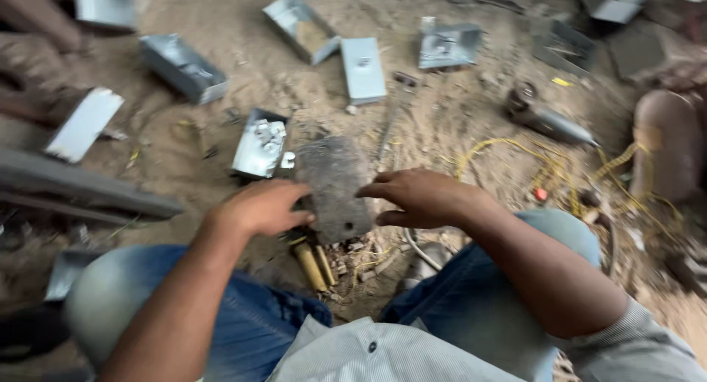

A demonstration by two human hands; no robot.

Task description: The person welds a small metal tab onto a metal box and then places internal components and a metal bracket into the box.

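A flat, rusty grey metal plate (335, 187) with a small hole near its lower end lies on the sandy ground between my knees. My left hand (264, 207) rests against its left edge with curled fingers. My right hand (421, 196) reaches in from the right, fingertips at the plate's upper right edge, fingers spread. Neither hand clearly lifts the plate. A yellow-handled tool (313, 266) lies under the plate's lower end.
Several open sheet-metal boxes lie on the dirt: one with small parts (259, 143), others (183, 67), (302, 27), (448, 45), and a lid (363, 69). An angle grinder (549, 118) with yellow cord (545, 168) lies right. Metal bars (81, 187) lie left.
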